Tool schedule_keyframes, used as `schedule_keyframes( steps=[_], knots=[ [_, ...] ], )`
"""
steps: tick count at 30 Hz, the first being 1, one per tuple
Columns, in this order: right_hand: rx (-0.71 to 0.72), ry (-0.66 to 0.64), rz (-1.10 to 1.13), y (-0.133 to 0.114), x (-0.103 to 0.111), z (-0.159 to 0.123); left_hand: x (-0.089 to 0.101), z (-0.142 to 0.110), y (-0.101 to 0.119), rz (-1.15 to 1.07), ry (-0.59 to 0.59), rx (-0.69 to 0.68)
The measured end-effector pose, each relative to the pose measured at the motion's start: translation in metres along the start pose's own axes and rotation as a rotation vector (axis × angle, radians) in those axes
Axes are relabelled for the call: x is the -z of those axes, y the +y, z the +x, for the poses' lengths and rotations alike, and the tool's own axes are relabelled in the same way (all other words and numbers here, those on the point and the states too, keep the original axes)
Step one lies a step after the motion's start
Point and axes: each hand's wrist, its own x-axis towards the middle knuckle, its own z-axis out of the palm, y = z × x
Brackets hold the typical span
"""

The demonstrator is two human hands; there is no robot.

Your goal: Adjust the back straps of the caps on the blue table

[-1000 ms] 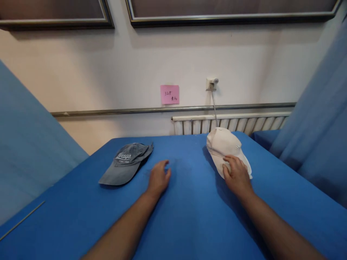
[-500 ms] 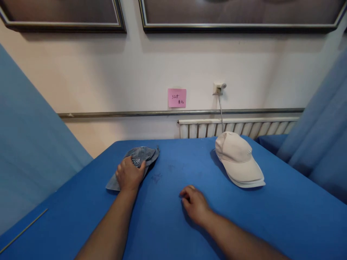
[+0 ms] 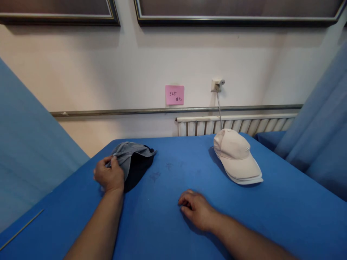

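My left hand point(image 3: 110, 174) is closed on a grey-blue baseball cap point(image 3: 125, 153) at the left of the table. The cap is tilted up on that side, and its dark inside faces right. My fingers and palm hide the cap's brim and lettering. At the middle front, my right hand point(image 3: 196, 210) rests on the blue cloth with fingers curled and nothing visible in them. Beyond it to the right lies a stack of pale caps point(image 3: 234, 151), a cream one on top with a whiter brim just under its own.
A blue cloth covers the table point(image 3: 162, 231). A thin stick point(image 3: 21, 229) lies at its left edge. Blue curtains point(image 3: 29, 144) hang at both sides. Behind stand a white radiator point(image 3: 199, 128), a wall pipe point(image 3: 130, 112), a plugged socket point(image 3: 216, 86) and a pink note point(image 3: 174, 95).
My left hand has moved left and turned, tilting the grey-blue cap so that its dark inside shows. My right hand stays nearly in place. The view has shifted slightly.
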Motion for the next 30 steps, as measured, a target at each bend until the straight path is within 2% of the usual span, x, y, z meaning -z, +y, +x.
schedule_keyframes(
  steps=[4,6,8,11,13,15,17,20,22,24,26,30],
  knots=[
    [-0.001,0.048,0.09,0.006,-0.007,0.002,0.013,0.001,0.024,-0.115,0.24,-0.048],
    [-0.026,0.176,0.2,0.013,-0.008,0.007,0.019,-0.007,0.046,-0.226,0.292,-0.137],
    [-0.081,0.375,0.327,0.022,0.001,0.014,0.025,-0.022,0.071,-0.405,0.278,-0.262],
    [-0.193,0.612,0.502,0.033,0.031,0.024,0.032,-0.053,0.103,-0.66,0.16,-0.411],
    [-0.275,0.661,0.699,0.038,0.054,0.027,0.033,-0.072,0.113,-0.714,0.064,-0.483],
    [-0.351,0.619,0.906,0.04,0.071,0.026,0.029,-0.088,0.114,-0.676,-0.021,-0.554],
    [-0.35,0.456,1.075,0.038,0.08,0.024,0.019,-0.099,0.107,-0.605,-0.105,-0.612],
    [-0.303,0.201,1.208,0.032,0.082,0.019,-0.002,-0.107,0.09,-0.493,-0.303,-0.634],
    [-0.271,0.152,1.197,0.03,0.08,0.018,-0.015,-0.109,0.08,-0.426,-0.421,-0.604],
    [-0.253,0.196,1.155,0.03,0.077,0.018,-0.025,-0.111,0.074,-0.396,-0.49,-0.573],
    [-0.262,0.296,1.109,0.031,0.075,0.02,-0.03,-0.112,0.073,-0.384,-0.545,-0.544],
    [-0.267,0.447,1.022,0.033,0.071,0.023,-0.026,-0.114,0.075,-0.357,-0.62,-0.452]
  ],
)
